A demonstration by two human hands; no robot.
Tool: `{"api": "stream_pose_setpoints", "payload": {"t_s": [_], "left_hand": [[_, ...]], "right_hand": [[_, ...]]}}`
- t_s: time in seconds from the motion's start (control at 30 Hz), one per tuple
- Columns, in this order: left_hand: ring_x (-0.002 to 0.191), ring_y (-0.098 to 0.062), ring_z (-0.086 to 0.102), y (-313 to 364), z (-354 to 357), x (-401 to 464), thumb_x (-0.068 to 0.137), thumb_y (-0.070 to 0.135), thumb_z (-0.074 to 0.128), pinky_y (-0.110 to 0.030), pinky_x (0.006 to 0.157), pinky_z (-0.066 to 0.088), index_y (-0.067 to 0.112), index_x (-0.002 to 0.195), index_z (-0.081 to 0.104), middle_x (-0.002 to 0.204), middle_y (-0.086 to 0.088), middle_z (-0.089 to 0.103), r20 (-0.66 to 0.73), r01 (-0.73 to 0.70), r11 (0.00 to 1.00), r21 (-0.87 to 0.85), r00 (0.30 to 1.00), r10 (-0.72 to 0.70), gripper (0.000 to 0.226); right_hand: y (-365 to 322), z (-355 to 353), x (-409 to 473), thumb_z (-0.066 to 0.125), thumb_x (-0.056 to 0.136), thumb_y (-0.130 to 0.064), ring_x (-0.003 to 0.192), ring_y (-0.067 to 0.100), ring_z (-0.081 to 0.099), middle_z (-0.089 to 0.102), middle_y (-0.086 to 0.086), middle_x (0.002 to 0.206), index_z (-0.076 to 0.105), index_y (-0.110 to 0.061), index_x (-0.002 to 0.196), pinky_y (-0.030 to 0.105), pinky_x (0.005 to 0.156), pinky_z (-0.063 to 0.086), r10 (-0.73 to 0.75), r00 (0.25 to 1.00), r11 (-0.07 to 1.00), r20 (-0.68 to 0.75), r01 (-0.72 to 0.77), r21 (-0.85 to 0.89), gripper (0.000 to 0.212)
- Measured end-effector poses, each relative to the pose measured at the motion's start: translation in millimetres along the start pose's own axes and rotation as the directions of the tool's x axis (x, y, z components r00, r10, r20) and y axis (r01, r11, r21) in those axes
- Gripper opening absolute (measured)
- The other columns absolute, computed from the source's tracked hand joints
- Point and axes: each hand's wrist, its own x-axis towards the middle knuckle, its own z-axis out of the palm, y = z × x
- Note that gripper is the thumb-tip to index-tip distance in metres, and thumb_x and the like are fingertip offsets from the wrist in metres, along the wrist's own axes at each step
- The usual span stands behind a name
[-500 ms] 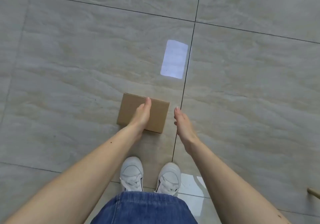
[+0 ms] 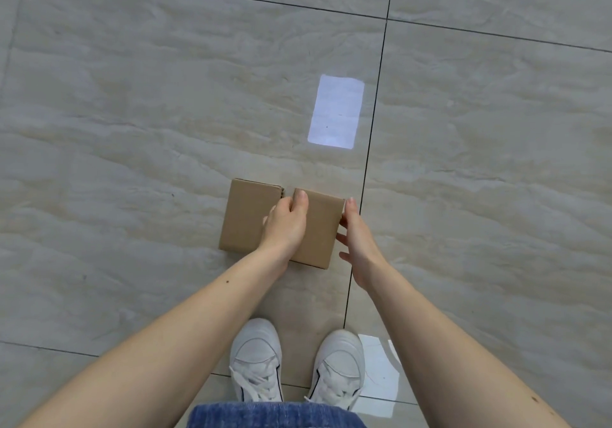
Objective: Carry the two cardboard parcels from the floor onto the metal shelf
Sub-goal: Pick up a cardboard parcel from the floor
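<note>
Two brown cardboard parcels lie side by side on the tiled floor in front of my feet, the left parcel [image 2: 246, 219] and the right parcel [image 2: 321, 229], with a narrow gap showing between their far ends. My left hand [image 2: 284, 225] rests over the seam, thumb on top of the right parcel and fingers curled down into the gap. My right hand [image 2: 359, 245] is at the right parcel's right side, fingers apart, fingertips touching its edge. The metal shelf is not in view.
My white shoes [image 2: 256, 358] stand just behind the parcels, with blue denim at the bottom edge. Beige marble-pattern tiles with dark grout lines [image 2: 367, 162] surround everything. A bright rectangular light patch [image 2: 336, 111] lies on the floor beyond the parcels.
My right hand has moved left and now touches the right parcel's side. My left hand has curled its fingers into the gap that now shows between the parcels.
</note>
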Motion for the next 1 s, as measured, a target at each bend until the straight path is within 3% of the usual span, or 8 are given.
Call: {"api": "stream_pose_setpoints", "payload": {"t_s": [0.13,0.2,0.33,0.47,0.63,0.73,0.9,1.0], "left_hand": [[0.104,-0.027,0.060,-1,4,9,0.092,0.034,0.045,-0.034,0.082,0.048,0.012,0.105,0.065,0.124,-0.014,0.059,0.022,-0.005,1.000,0.026,1.000,0.004,0.033],[0.106,-0.027,0.063,-4,5,15,0.081,0.029,0.044,-0.039,0.091,0.054,0.015,0.118,0.066,0.130,-0.013,0.057,0.046,-0.018,0.999,0.030,0.999,0.017,0.045],[0.117,-0.029,0.060,-17,9,32,0.072,0.027,0.044,-0.049,0.100,0.052,0.026,0.133,0.060,0.134,-0.007,0.056,0.041,-0.040,0.999,0.036,0.998,0.038,0.063],[0.132,-0.027,0.047,8,4,7,0.089,0.012,0.052,-0.044,0.111,0.040,0.024,0.143,0.051,0.143,-0.008,0.048,0.056,-0.040,0.999,0.034,0.998,0.038,0.055],[0.133,-0.011,0.042,19,1,-9,0.102,0.006,0.039,-0.022,0.095,0.035,0.020,0.149,0.042,0.151,-0.004,0.046,0.110,-0.064,0.998,-0.024,0.992,0.066,0.049],[0.126,-0.021,0.054,24,-2,-19,0.103,0.010,0.035,-0.028,0.092,0.044,0.028,0.146,0.044,0.145,-0.010,0.053,0.126,-0.049,0.997,-0.060,0.990,0.056,0.047],[0.125,-0.031,0.057,45,-16,-60,0.103,0.014,0.036,-0.034,0.089,0.050,0.046,0.134,0.048,0.141,-0.017,0.055,0.192,-0.051,0.991,-0.120,0.979,0.074,0.046],[0.113,-0.028,0.063,66,-28,-93,0.098,0.019,0.047,-0.033,0.081,0.051,0.061,0.119,0.049,0.136,-0.021,0.058,0.216,-0.044,0.986,-0.158,0.973,0.078,0.047]], "right_hand": [[-4,-4,1,0.027,0.099,-0.062,0.113,0.013,0.058,0.061,-0.012,0.119,0.058,-0.027,0.129,0.029,0.086,0.040,0.012,0.999,0.998,-0.051,-0.009,0.064,0.055],[-6,-4,-1,0.027,0.101,-0.059,0.098,0.007,0.059,0.062,-0.018,0.103,0.061,-0.031,0.114,0.025,0.073,0.040,0.001,0.997,0.998,-0.072,0.004,0.061,0.047],[-9,-6,-2,0.027,0.101,-0.059,0.096,0.008,0.059,0.059,-0.023,0.096,0.060,-0.038,0.092,0.028,0.076,0.039,-0.011,0.995,0.998,-0.101,0.017,0.059,0.039],[-14,-9,-7,0.030,0.102,-0.055,0.089,0.005,0.061,0.062,-0.019,0.093,0.060,-0.037,0.085,0.024,0.069,0.043,-0.026,0.994,0.997,-0.111,0.034,0.073,0.039],[-23,-13,-19,0.035,0.101,-0.055,0.086,0.004,0.061,0.064,-0.014,0.095,0.061,-0.033,0.087,0.026,0.070,0.047,-0.030,0.990,0.995,-0.134,0.043,0.095,0.037],[-30,-16,-35,0.035,0.101,-0.055,0.088,0.005,0.062,0.065,-0.015,0.095,0.061,-0.035,0.087,0.030,0.077,0.049,-0.042,0.990,0.994,-0.134,0.056,0.099,0.036],[-53,-21,-79,0.046,0.098,-0.053,0.087,0.002,0.064,0.069,-0.010,0.103,0.064,-0.024,0.119,0.021,0.062,0.048,-0.030,0.991,0.986,-0.132,0.051,0.158,0.040],[-72,-26,-113,0.062,0.091,-0.050,0.089,0.007,0.069,0.072,-0.005,0.107,0.063,-0.020,0.122,0.017,0.059,0.053,-0.042,0.992,0.982,-0.119,0.063,0.179,0.043]]}}
